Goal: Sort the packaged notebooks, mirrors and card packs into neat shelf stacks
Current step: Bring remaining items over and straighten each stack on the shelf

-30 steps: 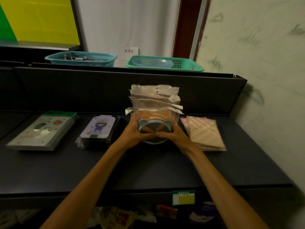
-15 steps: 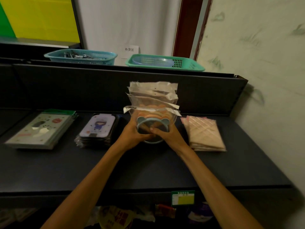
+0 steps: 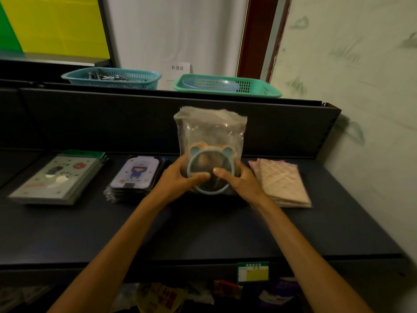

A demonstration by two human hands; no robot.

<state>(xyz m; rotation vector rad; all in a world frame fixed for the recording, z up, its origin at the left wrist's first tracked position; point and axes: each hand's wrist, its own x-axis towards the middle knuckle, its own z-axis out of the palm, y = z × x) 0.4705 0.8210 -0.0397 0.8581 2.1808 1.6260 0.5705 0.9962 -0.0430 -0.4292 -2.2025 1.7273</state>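
Clear plastic sleeves are wrapping the mirrors [image 3: 211,159], a bundle standing on edge at the centre of the frame on the dark shelf [image 3: 203,233], the front one showing a blue bear-eared ring. Both hands are gripping this bundle low down: the left hand [image 3: 178,179] is curling round its left side and the right hand [image 3: 237,179] round its right side, thumbs pressing across the front ring. A likely failure is the slick sleeves sliding apart and fanning out, caused by the squeeze easing while the bundle is standing tall with its loose tops unsupported. At centre left the card packs [image 3: 135,177] are lying just beside the left hand; at centre right the quilted pink notebooks [image 3: 282,184] are lying just beside the right hand, so sideways room is looking tight. At far left the green-backed notebooks [image 3: 58,177] are lying well apart. Open shelf is stretching toward the lower frame, up to the front edge carrying a price tag [image 3: 253,271].
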